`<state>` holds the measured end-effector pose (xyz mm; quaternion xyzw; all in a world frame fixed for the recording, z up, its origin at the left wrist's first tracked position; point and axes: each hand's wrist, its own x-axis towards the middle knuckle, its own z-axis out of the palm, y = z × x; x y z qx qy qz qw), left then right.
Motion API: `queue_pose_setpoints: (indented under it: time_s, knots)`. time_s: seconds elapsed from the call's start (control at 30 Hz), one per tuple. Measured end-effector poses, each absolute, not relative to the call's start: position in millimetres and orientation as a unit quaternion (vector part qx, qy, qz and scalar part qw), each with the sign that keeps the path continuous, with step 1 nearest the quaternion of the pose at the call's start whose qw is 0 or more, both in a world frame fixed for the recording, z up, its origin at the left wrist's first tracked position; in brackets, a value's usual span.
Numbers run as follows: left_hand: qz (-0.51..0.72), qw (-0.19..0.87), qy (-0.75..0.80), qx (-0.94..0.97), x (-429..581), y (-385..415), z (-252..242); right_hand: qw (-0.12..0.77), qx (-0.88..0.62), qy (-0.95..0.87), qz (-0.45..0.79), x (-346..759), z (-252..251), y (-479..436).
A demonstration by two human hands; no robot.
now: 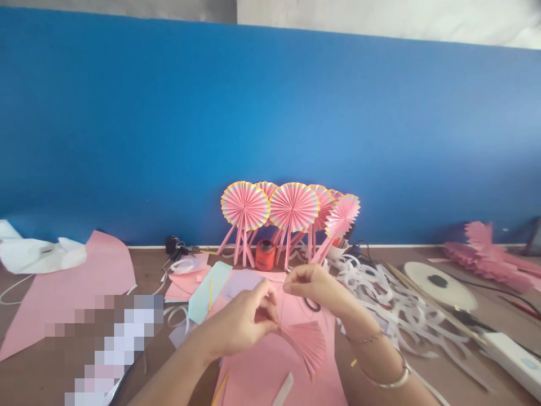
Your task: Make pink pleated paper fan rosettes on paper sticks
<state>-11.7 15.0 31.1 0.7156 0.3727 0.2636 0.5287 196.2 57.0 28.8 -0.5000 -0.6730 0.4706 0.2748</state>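
Note:
A pleated pink paper fan (307, 345) spreads out to the right from my left hand (249, 317), whose fingers pinch its narrow end. Just above and to the right, my right hand (315, 283) has thumb and forefinger pressed together. Whatever lies between those fingertips is too fine to make out. Both hands are over a pink paper sheet (253, 372). Close behind my right hand is a dark scissor handle loop (311, 305). An orange-red spool (265, 256) stands beyond the hands.
Finished-looking round pink paper fans (293, 207) lean against the blue partition (270, 113). White paper strips (380, 293) lie tangled at right, beside a round pale disc (439, 285) and a white power strip (513, 358). Pleated pink paper (477, 256) sits far right; a large pink sheet (80, 287), left.

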Motion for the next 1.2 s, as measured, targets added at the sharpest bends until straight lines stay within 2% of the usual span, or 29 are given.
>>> queue_pose_setpoints:
  time_s: [0.23,0.37,0.5,0.97,1.2]
  knots:
    - [0.346,0.637,0.385,0.571,-14.2,23.1,33.9,0.331,-0.487,-0.615,0.525,190.0,28.7,59.8]
    - [0.418,0.727,0.364,0.405,-19.6,35.7,28.2,0.320,-0.495,-0.612,0.528,186.2,19.9,62.9]
    - [0.436,0.764,0.389,0.274,-25.0,47.4,15.5,0.316,-0.494,-0.621,0.520,183.0,9.2,65.6]
    - [0.453,0.750,0.426,0.225,-28.2,56.8,6.3,0.323,-0.525,-0.694,0.373,175.4,24.2,51.6]
    - [0.462,0.731,0.432,0.255,-24.2,53.0,7.3,0.316,-0.490,-0.772,0.253,158.1,34.4,27.1]
